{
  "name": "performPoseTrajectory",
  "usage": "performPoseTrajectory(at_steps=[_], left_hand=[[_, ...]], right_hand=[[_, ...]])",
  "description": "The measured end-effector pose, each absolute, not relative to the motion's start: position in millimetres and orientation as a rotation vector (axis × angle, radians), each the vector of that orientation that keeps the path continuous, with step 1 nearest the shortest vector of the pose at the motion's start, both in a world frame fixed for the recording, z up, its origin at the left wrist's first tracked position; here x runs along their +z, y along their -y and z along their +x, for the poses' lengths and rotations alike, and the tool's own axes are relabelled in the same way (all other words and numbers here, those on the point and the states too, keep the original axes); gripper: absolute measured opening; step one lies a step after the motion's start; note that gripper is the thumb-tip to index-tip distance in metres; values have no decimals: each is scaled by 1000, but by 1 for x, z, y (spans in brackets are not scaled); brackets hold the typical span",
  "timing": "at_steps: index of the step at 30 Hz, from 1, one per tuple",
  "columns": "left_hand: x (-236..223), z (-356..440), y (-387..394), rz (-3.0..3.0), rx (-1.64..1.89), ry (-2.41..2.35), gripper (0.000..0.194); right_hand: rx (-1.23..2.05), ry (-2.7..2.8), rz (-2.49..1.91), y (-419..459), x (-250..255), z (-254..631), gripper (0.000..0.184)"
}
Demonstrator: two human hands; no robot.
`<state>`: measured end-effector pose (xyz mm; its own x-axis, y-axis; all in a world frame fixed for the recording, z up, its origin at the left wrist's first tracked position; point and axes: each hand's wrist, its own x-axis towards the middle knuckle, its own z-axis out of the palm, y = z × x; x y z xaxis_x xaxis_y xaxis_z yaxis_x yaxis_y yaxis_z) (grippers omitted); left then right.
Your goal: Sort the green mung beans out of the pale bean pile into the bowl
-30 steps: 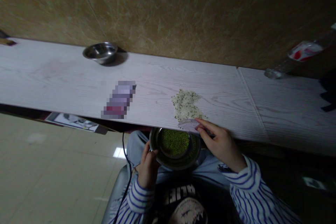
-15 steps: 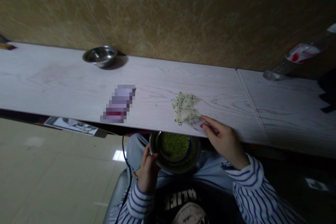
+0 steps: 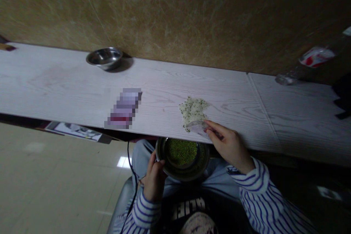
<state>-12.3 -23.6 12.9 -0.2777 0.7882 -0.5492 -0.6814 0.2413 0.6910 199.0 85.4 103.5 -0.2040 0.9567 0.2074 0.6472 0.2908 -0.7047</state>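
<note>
My left hand (image 3: 154, 178) grips the rim of a steel bowl (image 3: 201, 161) held below the table's front edge; green beans (image 3: 182, 151) fill its middle. My right hand (image 3: 229, 145) rests on the table edge, fingers pinched on a small pale card (image 3: 197, 128). The card touches the near side of a pile of mixed white grains and green beans (image 3: 193, 110) on the white wood-grain table (image 3: 68, 84).
An empty steel bowl (image 3: 104, 57) stands at the table's back left by the brown wall. A blurred flat object (image 3: 124, 108) lies left of the pile. A plastic bottle (image 3: 307, 64) lies at the back right. A black cable (image 3: 131, 168) hangs beside my left arm.
My right hand with the card pulled back right from the bowl's edge, then slid left into the pile's near side. The pile looks smaller than a second ago. The left hand kept still.
</note>
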Motion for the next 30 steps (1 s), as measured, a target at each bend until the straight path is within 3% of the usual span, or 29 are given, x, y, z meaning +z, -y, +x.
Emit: performPoseTrajectory(at_steps=[30], left_hand=[[4,-13,24,149,1444,-1163,55]], right_hand=[[709,1993,-1390,-66,105,210,34]])
